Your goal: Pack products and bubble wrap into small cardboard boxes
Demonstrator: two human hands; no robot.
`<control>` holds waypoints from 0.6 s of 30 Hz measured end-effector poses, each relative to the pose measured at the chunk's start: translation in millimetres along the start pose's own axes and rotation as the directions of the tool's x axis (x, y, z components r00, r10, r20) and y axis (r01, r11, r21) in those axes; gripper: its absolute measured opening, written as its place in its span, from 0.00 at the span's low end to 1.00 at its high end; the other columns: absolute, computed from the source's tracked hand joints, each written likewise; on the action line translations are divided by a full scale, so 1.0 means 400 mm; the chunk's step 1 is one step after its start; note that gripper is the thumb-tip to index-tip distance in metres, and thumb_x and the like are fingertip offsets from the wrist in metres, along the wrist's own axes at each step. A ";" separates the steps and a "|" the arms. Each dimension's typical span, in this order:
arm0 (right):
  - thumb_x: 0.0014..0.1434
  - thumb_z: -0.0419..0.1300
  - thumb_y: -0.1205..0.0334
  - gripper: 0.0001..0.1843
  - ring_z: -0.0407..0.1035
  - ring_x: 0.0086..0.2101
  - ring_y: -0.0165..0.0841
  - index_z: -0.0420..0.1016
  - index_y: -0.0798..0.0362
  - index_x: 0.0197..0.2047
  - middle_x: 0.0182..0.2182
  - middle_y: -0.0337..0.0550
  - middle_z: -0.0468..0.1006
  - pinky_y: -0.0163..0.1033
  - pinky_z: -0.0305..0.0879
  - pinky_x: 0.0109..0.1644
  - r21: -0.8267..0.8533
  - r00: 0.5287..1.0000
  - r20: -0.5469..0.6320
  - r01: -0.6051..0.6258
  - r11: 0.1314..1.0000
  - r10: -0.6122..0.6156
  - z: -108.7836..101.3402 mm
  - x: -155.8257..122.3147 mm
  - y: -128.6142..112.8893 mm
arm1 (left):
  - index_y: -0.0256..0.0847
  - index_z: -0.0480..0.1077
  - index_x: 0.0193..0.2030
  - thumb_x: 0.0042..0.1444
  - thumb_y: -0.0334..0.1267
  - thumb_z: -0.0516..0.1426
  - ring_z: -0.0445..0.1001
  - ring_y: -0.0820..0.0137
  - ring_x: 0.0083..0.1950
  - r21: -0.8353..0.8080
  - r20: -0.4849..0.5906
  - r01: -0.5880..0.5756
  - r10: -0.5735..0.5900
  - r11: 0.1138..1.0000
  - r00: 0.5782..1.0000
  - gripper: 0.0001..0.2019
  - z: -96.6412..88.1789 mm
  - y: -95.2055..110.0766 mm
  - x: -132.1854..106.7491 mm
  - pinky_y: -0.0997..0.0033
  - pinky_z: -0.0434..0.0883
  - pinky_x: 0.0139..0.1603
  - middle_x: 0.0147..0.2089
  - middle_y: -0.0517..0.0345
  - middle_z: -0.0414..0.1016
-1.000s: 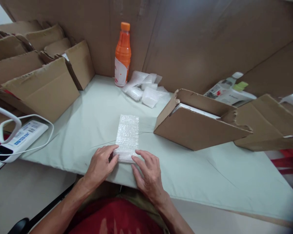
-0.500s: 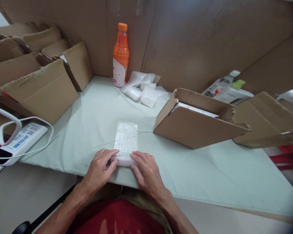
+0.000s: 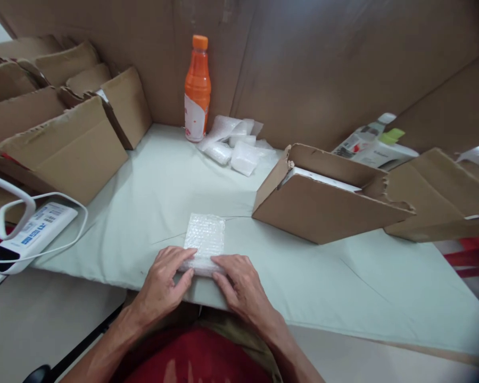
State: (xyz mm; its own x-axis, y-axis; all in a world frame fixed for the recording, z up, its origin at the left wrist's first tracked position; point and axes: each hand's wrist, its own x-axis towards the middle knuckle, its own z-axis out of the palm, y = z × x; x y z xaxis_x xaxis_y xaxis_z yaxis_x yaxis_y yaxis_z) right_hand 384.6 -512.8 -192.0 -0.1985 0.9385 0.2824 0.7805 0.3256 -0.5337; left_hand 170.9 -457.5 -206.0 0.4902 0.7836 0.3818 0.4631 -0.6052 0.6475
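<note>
A strip of clear bubble wrap (image 3: 205,234) lies on the pale green cloth in front of me, its near end forming a thicker folded or rolled edge. My left hand (image 3: 167,276) grips the left end of that edge, thumb at the near side and fingers on top. At the right end, my right hand (image 3: 239,281) holds it the same way. Whether anything is wrapped inside the thick edge cannot be made out.
An orange bottle (image 3: 197,90) stands at the back, beside a pile of bubble wrap pieces (image 3: 239,146). An open cardboard box (image 3: 323,205) is on the right, several cardboard boxes (image 3: 75,143) on the left. A white power strip (image 3: 40,231) with a cable lies at the left edge.
The flat part of the bubble wrap beyond my fingers has become shorter, its far edge drawn toward me. Both hands keep hold of the near edge and have barely moved.
</note>
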 end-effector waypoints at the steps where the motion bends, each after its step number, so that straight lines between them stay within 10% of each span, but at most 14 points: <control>1: 0.66 0.57 0.67 0.15 0.72 0.46 0.40 0.72 0.52 0.56 0.49 0.50 0.80 0.47 0.65 0.50 -0.046 0.999 -0.040 -0.007 0.999 0.005 -0.001 -0.003 -0.001 | 0.40 0.68 0.56 0.63 0.31 0.54 0.74 0.63 0.49 0.012 -0.005 0.025 -0.025 1.000 1.000 0.15 0.004 -0.006 0.008 0.60 0.70 0.51 0.47 0.51 0.78; 10: 0.63 0.60 0.69 0.16 0.73 0.45 0.45 0.75 0.53 0.53 0.49 0.51 0.81 0.51 0.67 0.48 -0.213 0.999 0.030 -0.009 0.977 0.016 0.022 0.055 0.007 | 0.39 0.70 0.56 0.61 0.43 0.57 0.73 0.56 0.54 -0.107 -0.154 0.292 -0.306 0.951 0.940 0.18 0.028 -0.041 0.062 0.49 0.69 0.57 0.53 0.45 0.75; 14: 0.66 0.58 0.65 0.13 0.75 0.42 0.40 0.76 0.52 0.53 0.45 0.47 0.83 0.46 0.68 0.49 0.076 0.982 -0.070 -0.172 0.982 0.177 0.022 0.048 0.001 | 0.41 0.56 0.68 0.58 0.46 0.61 0.73 0.58 0.58 -0.630 0.005 0.476 -0.610 0.614 0.792 0.33 0.015 0.009 0.020 0.53 0.70 0.60 0.62 0.43 0.70; 18: 0.66 0.58 0.61 0.13 0.75 0.44 0.39 0.78 0.49 0.51 0.46 0.45 0.83 0.44 0.70 0.50 0.281 0.967 0.005 -0.247 0.927 0.256 0.020 0.027 -0.017 | 0.38 0.49 0.72 0.54 0.43 0.64 0.74 0.59 0.58 -0.833 0.220 0.477 -0.624 0.279 0.750 0.42 0.022 0.063 0.022 0.59 0.71 0.59 0.57 0.45 0.75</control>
State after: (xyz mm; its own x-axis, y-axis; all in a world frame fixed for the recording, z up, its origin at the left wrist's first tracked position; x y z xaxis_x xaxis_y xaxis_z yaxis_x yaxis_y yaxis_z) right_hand 372.4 -503.8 -191.8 0.0056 0.9912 0.1324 0.6058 0.1020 -0.7890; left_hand 193.4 -467.3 -192.3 0.2412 0.9341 -0.2631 -0.2522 0.3221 0.9125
